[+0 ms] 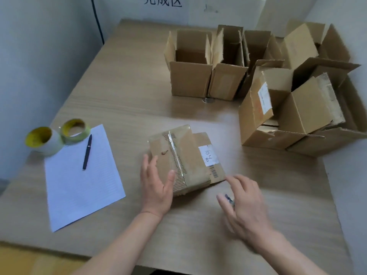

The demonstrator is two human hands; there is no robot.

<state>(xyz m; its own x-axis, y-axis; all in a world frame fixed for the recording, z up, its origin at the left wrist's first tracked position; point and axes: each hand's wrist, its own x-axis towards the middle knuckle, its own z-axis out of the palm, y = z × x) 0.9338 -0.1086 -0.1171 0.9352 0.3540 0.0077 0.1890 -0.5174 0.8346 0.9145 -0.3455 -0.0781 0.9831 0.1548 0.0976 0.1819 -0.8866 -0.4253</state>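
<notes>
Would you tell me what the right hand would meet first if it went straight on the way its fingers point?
Most likely the parcel: the right hand points up and left at its near right corner and is just short of it. Blur hides whether they already touch.

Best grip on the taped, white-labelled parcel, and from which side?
Take the taped parcel by its two long side edges, coming from the near end. It lies flat and low on the table, its broad top giving no grip; the left hand rests on its near left edge.
</notes>
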